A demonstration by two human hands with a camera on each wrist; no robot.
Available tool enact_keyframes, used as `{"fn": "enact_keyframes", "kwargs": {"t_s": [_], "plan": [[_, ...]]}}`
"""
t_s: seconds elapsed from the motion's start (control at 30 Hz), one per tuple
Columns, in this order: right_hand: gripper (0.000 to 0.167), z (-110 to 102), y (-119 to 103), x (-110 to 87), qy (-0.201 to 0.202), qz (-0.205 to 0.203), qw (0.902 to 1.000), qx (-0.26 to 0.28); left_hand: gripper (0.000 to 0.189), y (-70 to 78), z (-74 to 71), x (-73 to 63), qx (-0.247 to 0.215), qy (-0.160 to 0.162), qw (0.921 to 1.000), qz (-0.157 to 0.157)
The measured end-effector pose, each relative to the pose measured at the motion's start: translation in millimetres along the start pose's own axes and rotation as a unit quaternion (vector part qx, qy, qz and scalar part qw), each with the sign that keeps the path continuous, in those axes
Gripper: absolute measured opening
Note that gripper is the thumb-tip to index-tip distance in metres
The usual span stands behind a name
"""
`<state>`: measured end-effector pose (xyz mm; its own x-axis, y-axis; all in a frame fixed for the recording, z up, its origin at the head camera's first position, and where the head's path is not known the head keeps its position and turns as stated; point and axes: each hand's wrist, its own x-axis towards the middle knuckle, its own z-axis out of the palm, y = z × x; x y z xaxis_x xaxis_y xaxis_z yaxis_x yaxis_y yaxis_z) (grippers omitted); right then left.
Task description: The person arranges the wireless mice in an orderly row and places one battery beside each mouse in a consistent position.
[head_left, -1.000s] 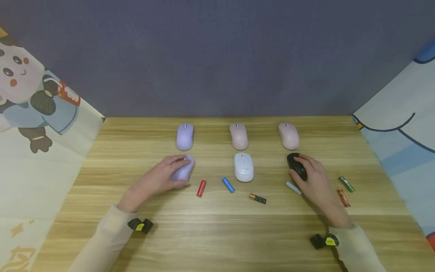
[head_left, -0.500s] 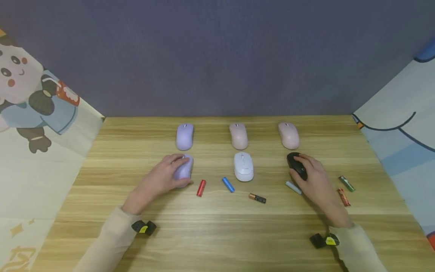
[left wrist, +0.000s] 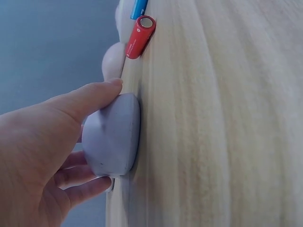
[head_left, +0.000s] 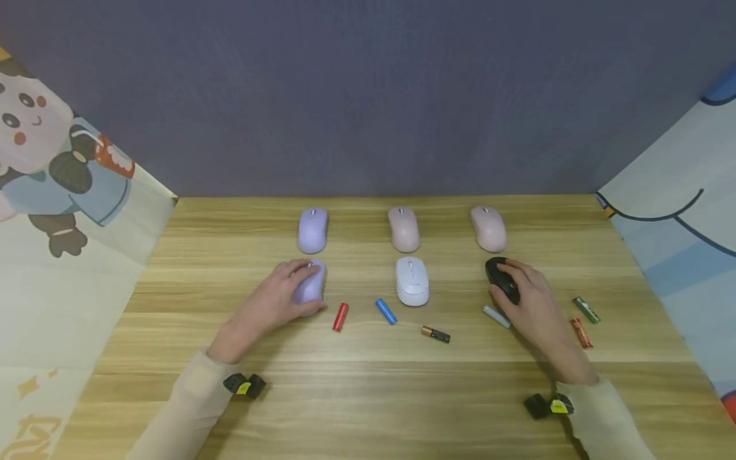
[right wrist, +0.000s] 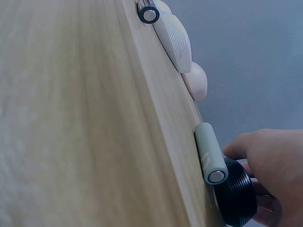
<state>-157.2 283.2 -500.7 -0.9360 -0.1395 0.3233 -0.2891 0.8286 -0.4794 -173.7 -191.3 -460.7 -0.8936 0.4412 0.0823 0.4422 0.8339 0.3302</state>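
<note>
My left hand [head_left: 270, 300] lies over a purple computer mouse [head_left: 311, 289], thumb along one side and fingers along the other. The left wrist view shows this purple mouse [left wrist: 113, 135] flat on the wood between thumb and fingers. On the right, my right hand [head_left: 536, 306] holds a black computer mouse [head_left: 505, 285] the same way, its back partly covered by the palm. A grey battery [head_left: 496, 317] lies beside my right thumb; seen from the right wrist, the battery [right wrist: 210, 153] is close against the black mouse [right wrist: 235, 196]. A red battery [head_left: 340, 317] lies near my left thumb.
A purple mouse [head_left: 313, 230] and two pink mice [head_left: 404, 230] line the back of the wooden table [head_left: 368, 409]. A white mouse [head_left: 412, 282] stands mid-table. Blue [head_left: 386, 312], black-and-copper [head_left: 436, 335], green [head_left: 586, 310] and red-brown [head_left: 582, 333] batteries lie around.
My left hand has shifted slightly right and away from me, and the purple mouse under it has turned straighter. My right hand and the black mouse have stayed in place.
</note>
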Motion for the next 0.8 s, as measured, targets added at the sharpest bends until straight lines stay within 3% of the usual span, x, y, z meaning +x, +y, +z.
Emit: {"fn": "enact_keyframes", "kwargs": {"t_s": [0.8], "plan": [[0.046,0.5,0.4,0.4,-0.002,0.003,1.0,0.0,0.078,-0.2,3.2,-2.2,0.008,0.017,0.9998,0.004]]}}
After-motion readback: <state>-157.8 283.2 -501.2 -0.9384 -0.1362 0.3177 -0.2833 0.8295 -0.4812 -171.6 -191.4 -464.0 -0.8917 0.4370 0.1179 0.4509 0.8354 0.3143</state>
